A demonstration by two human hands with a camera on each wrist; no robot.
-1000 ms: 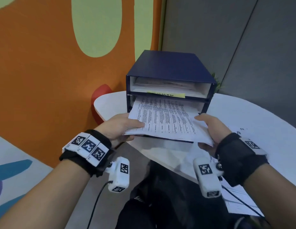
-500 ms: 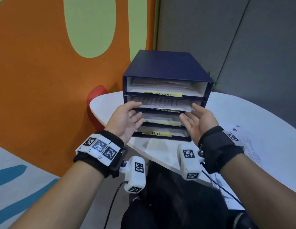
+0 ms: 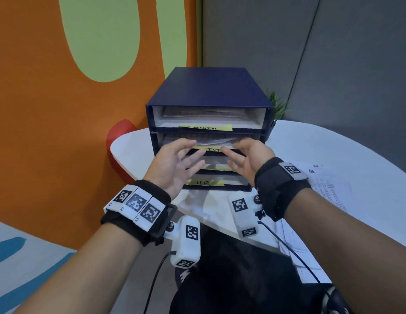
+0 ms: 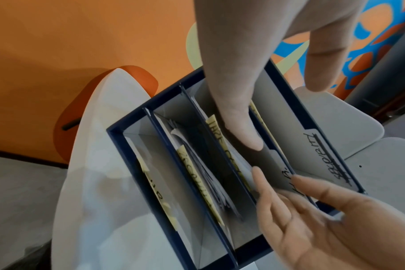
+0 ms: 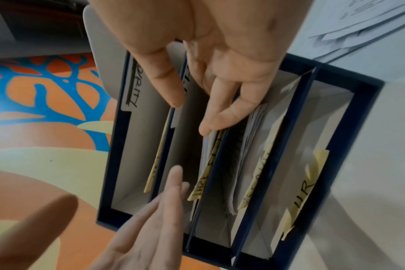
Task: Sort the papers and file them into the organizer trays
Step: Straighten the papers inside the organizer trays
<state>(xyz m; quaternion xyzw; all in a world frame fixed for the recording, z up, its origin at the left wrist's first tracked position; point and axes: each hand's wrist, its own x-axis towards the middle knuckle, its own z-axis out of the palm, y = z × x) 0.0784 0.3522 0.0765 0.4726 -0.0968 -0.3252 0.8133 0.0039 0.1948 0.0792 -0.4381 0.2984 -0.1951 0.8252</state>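
Note:
The dark blue organizer (image 3: 209, 89) stands on the white table with four stacked trays, each with a yellow label. The printed sheets (image 3: 197, 139) lie inside the second tray from the top, just above the yellow label "ICT" (image 3: 211, 149). My left hand (image 3: 177, 159) and right hand (image 3: 244, 156) hover in front of that tray, palms facing each other, fingers straight, holding nothing. In the left wrist view my left hand's fingers (image 4: 240, 126) reach to the tray mouth, with the right hand (image 4: 312, 215) opposite. The right wrist view shows the right hand (image 5: 210, 76) and left hand (image 5: 155, 224) the same way.
A loose pile of printed papers (image 3: 329, 189) lies on the table (image 3: 322, 146) to the right of the organizer. An orange and green wall stands close on the left, with a red chair back (image 3: 120, 137) beside the table edge. A small plant (image 3: 278, 105) sits behind the organizer.
The sheets both hands held a second ago have slid fully into the second tray. Both hands have let go and moved closer together in front of it, fingers straight.

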